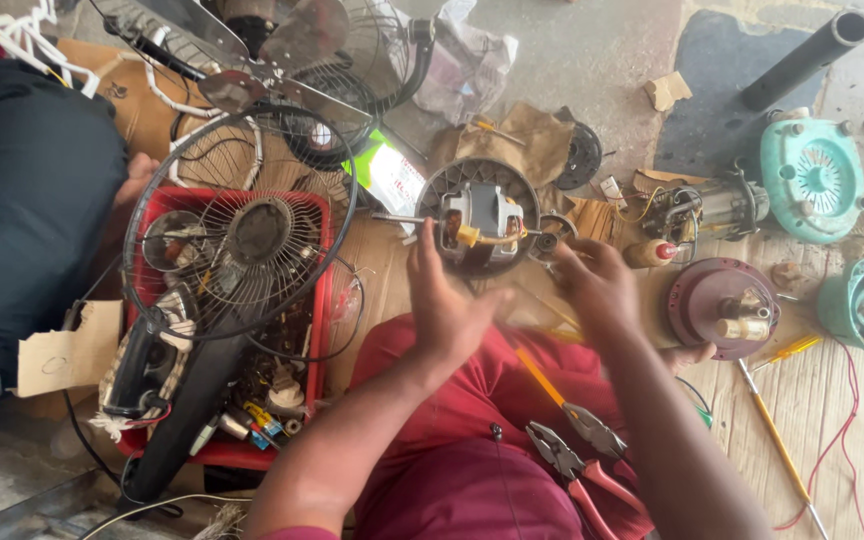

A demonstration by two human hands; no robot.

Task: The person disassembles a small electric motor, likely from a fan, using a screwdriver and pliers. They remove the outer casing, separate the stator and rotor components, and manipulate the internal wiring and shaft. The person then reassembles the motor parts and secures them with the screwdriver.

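Note:
A round fan motor [480, 218] with a grey housing, copper windings and a yellow part lies on the floor in front of me. My left hand [442, 300] grips its near left edge, fingers curled upward against the housing. My right hand [592, 280] is at the motor's right side, fingertips near a small round bearing part [548, 240]; it looks blurred. Red-handled pliers [577, 470] and a yellow-handled tool [552, 385] rest on my red-clad lap.
A red crate [322, 290] of parts with a wire fan guard [242, 225] sits at left. Another person in dark clothing [22, 190] is at far left. Teal pump housings [814, 175], a maroon motor cap [724, 305] and a black pipe [807, 58] lie at right.

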